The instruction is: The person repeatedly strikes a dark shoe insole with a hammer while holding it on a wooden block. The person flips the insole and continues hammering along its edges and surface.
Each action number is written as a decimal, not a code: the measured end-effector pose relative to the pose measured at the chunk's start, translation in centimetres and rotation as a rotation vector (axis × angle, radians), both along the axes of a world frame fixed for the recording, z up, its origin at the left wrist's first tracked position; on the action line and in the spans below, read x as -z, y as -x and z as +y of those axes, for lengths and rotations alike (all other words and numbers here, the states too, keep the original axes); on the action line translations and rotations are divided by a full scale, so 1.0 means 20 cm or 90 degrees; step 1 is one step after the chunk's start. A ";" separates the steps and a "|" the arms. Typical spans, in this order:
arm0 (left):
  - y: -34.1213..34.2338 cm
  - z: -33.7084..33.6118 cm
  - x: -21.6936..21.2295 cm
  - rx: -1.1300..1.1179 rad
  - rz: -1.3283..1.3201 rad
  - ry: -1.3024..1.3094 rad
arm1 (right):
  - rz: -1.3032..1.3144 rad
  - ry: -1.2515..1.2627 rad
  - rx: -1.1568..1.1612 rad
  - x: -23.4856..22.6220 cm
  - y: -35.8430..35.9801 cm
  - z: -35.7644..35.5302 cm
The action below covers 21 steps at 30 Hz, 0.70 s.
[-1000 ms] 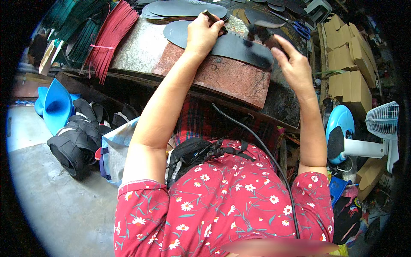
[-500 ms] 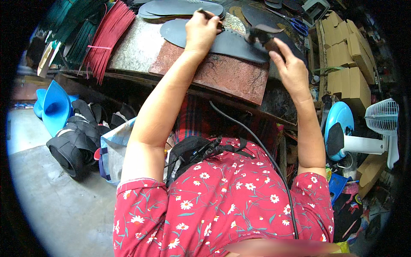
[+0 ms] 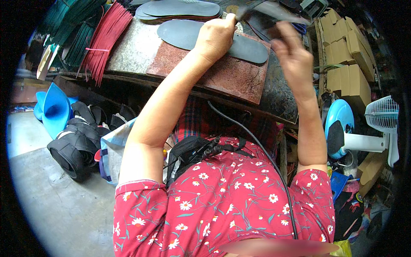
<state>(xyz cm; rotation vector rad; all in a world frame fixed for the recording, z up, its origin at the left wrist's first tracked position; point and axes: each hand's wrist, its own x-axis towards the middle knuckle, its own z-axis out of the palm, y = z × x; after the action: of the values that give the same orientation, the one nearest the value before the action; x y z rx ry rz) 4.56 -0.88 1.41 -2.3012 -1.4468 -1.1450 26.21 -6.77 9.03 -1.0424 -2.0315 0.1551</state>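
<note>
Grey sole-shaped sheet (image 3: 182, 34) lies flat on the reddish slab (image 3: 233, 79), its wider rounded end poking past the slab's left edge over the pale stone (image 3: 137, 53). Left hand (image 3: 216, 37) sits across the sheet's middle, fingers curled in; can't tell from this view what, if anything, is pinched inside. Right hand (image 3: 294, 58) is off the sheet, beyond its narrower end, fingers bent round a dark hammer-like tool (image 3: 263, 20); motion blur hides the exact grip. Handling, judged by looks: thin, so light; probably rubber or foam, bendy but firm enough to lie flat. Smooth top may slide under a dry fingertip, underside should drag somewhat on the rough slab. Not fragile; main risk is a dented or torn edge, or the sheet twisting if pinned at one spot only. Best hold: press flat near the middle for steadiness, or pinch the rim at the wide end, well clear of the tool. Similar sheets are stacked (image 3: 180, 8) just beyond; those would likely fan or slip if nudged.
</note>
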 end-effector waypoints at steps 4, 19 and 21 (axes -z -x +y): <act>0.05 0.03 0.03 -0.038 -0.306 0.087 | -0.065 0.075 0.119 0.22 -0.10 0.03; 0.00 0.01 -0.01 0.034 -0.039 0.051 | 0.082 -0.021 -0.007 -0.07 -0.01 -0.03; -0.02 0.01 0.00 0.025 0.044 0.040 | 0.011 0.143 0.064 0.06 -0.03 0.02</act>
<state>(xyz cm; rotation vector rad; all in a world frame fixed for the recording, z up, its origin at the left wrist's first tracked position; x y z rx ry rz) 4.91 -0.62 1.46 -2.3958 -1.4382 -1.0334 26.75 -6.36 7.76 -1.2756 -1.9732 0.3444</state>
